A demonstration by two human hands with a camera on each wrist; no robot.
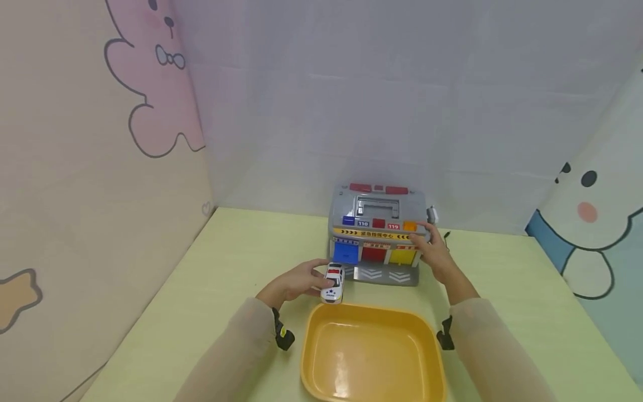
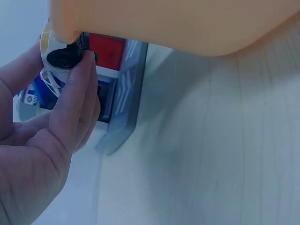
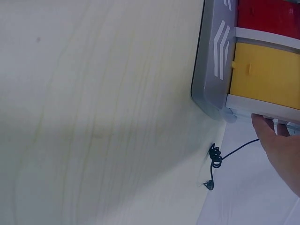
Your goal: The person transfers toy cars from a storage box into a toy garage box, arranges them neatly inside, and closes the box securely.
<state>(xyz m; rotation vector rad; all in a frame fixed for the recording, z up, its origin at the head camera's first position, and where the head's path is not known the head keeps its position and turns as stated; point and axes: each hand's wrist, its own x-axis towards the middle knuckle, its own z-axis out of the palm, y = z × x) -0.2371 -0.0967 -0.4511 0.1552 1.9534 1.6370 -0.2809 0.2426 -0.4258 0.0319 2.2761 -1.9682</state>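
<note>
My left hand (image 1: 301, 279) pinches a white toy police car (image 1: 332, 283) between thumb and fingers, with a red light bar on its roof. The car is just in front of the left end of a grey toy garage (image 1: 387, 209). The left wrist view shows a black wheel (image 2: 64, 57) between the fingertips. The garage has a blue door (image 1: 346, 253), a red door (image 1: 374, 254) and a yellow door (image 1: 403, 256), with coloured buttons above. My right hand (image 1: 436, 254) rests on the garage's right end, fingertips near the orange button (image 1: 409, 226).
A yellow tray (image 1: 372, 357) lies in front of the garage, between my forearms. At the garage's right, a black coiled cord (image 3: 215, 158) lies near the table's back edge. A pale wall stands behind, with printed cartoon walls on either side.
</note>
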